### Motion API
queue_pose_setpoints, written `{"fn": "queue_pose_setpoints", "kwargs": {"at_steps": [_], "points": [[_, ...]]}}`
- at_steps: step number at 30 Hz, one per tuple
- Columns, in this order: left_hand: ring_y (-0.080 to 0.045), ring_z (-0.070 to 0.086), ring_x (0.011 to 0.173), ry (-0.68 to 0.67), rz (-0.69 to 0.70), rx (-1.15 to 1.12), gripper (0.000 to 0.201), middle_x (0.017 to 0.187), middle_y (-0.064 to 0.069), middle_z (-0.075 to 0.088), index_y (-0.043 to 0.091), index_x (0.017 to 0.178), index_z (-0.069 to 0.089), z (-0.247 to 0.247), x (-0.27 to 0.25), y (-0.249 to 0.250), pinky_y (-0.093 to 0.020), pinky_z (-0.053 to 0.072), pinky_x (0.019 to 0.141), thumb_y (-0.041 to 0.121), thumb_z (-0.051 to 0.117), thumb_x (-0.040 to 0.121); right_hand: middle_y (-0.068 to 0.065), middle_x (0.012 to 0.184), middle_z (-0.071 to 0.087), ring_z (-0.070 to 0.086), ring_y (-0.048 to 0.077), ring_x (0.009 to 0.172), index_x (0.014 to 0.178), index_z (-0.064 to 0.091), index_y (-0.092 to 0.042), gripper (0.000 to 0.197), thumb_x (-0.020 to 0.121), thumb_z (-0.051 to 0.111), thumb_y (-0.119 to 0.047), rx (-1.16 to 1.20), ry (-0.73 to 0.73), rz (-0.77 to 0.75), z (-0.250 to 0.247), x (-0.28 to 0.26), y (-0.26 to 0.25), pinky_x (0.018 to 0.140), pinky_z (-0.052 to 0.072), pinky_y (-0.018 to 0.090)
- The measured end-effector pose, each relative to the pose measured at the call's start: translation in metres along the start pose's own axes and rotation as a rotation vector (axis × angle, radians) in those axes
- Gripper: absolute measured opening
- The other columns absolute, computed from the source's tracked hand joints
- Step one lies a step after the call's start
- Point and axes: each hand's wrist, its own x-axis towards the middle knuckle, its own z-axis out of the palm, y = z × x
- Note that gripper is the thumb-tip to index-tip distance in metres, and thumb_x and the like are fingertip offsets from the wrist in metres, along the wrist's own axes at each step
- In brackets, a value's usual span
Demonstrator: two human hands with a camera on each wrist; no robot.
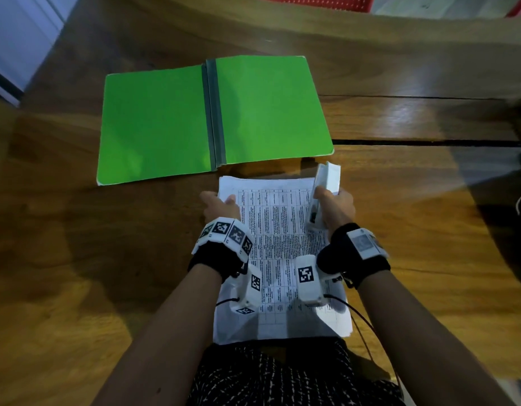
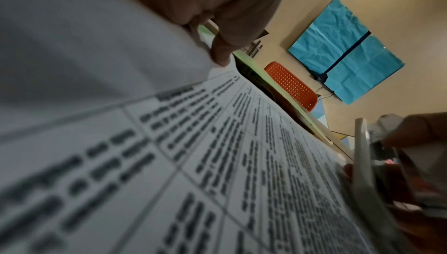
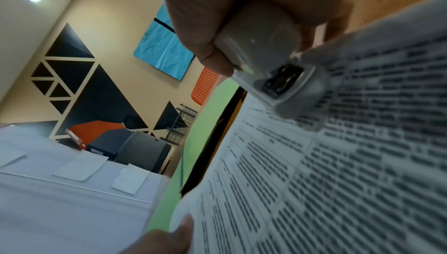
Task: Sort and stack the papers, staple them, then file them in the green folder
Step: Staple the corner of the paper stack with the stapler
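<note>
While the papers [image 1: 278,230] are being pinched at their far-left corner by the left hand [image 1: 219,208], the stapler [image 1: 322,194] is being gripped by the right hand [image 1: 337,208]; edges should be kept flush on the tabletop [image 1: 414,230], near the green folder [image 1: 212,118].

Bare forearms. Black wrist straps [image 1: 215,260], white camera housings [image 1: 309,284] with black-and-white square tags, thin black cables [image 1: 361,317]. Black-and-white patterned garment [image 1: 282,376] on lap.
</note>
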Motion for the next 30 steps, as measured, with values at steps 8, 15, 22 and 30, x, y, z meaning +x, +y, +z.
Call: {"fn": "queue_pose_setpoints", "kwargs": {"at_steps": [8,15,22,30], "points": [[-0.038,0.051,0.12,-0.009,0.047,0.129,0.038,0.134,-0.024,0.048,-0.003,0.129,0.033,0.012,-0.001,0.008,-0.044,0.042,0.097,0.022,0.032,0.101,0.019,0.114,0.056,0.055,0.031,0.087,0.121,0.044,0.006,0.04,0.086,0.05,-0.013,0.006,-0.019,-0.035,0.01,-0.001,-0.003,0.028,0.044,0.015],[-0.034,0.047,0.126,-0.103,0.019,0.126,0.042,0.141,-0.018,0.044,0.006,0.14,0.027,-0.002,0.007,0.006,-0.041,0.04,0.099,0.024,0.03,0.102,0.016,0.118,0.056,0.053,0.037,0.114,0.113,0.051,-0.003,0.047,0.081,0.053,-0.038,-0.225,0.04,-0.234,0.027,-0.01,-0.023,0.087,0.051,0.051],[-0.034,0.053,0.12,-0.122,0.072,0.005,0.037,0.135,-0.017,0.052,0.009,0.131,0.037,-0.013,0.021,0.001,-0.042,0.044,0.099,0.02,0.045,0.096,-0.001,0.075,0.046,0.049,0.016,0.072,0.092,0.051,-0.006,0.018,0.088,0.052,-0.023,-0.333,-0.159,-0.413,0.064,-0.022,-0.049,0.069,0.045,0.028],[-0.028,0.048,0.128,-0.178,0.287,0.011,0.039,0.146,-0.01,0.043,0.02,0.135,0.044,-0.014,0.041,0.017,-0.028,0.042,0.096,0.01,0.042,0.098,0.004,0.078,0.053,0.051,0.026,0.084,0.067,0.046,-0.012,0.015,0.082,0.046,-0.007,-0.15,-0.405,-0.061,0.085,-0.001,-0.039,0.077,0.045,0.034]]}}
